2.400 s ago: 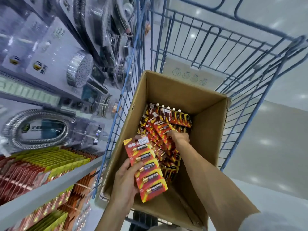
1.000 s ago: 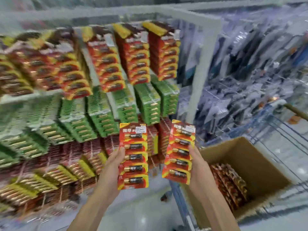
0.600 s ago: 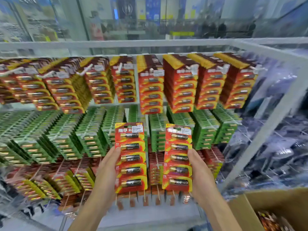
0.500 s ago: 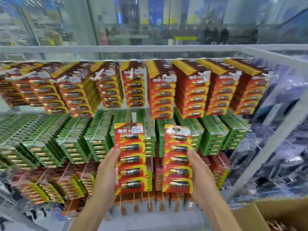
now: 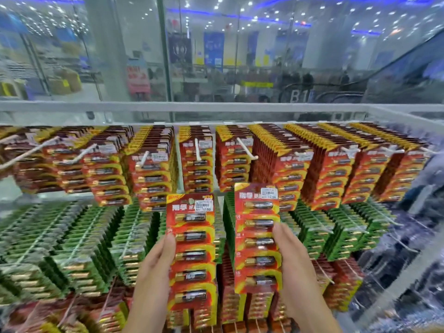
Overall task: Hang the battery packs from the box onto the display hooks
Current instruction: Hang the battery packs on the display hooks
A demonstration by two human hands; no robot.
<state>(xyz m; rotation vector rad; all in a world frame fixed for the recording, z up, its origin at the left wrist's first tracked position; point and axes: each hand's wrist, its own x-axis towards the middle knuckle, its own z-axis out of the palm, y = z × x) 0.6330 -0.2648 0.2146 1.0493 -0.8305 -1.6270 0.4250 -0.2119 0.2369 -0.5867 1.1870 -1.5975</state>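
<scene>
Now, two battery strips are out of the box and up in front of the display, one in each hand. Item one: left pack (image 5: 191,248), a red-and-yellow card with five cells in a column and a price sticker at top right. The left hand (image 5: 156,267) clasps it along its left edge, thumb on the front face, fingers hidden behind. Item two: right pack (image 5: 258,239), same pattern. The right hand (image 5: 295,267) clasps it along its right edge, thumb laid across the front near the second cell. It is carried a little higher than its twin, its top edge overlapping the foot of the top row of red packs (image 5: 319,179). Change from half a second ago: both strips have risen from the level of the green packs (image 5: 72,236) towards the red row above, and the view has tilted upward with them, so the box corner seen at lower right has dropped out of frame. Stock on display: red packs along the top under the white rail (image 5: 216,108), green in the middle, red again at the bottom. Two white hooks (image 5: 197,149) at the centre show bare peg ahead of shorter stacks, which makes them the likely destinations, with matching cards already on them. The fetching looks finished and hanging is the step in hand; neither strip is on a peg yet. The hanging holes in the held cards are too blurred to make out, so lining hole up with peg tip will be the delicate part.
</scene>
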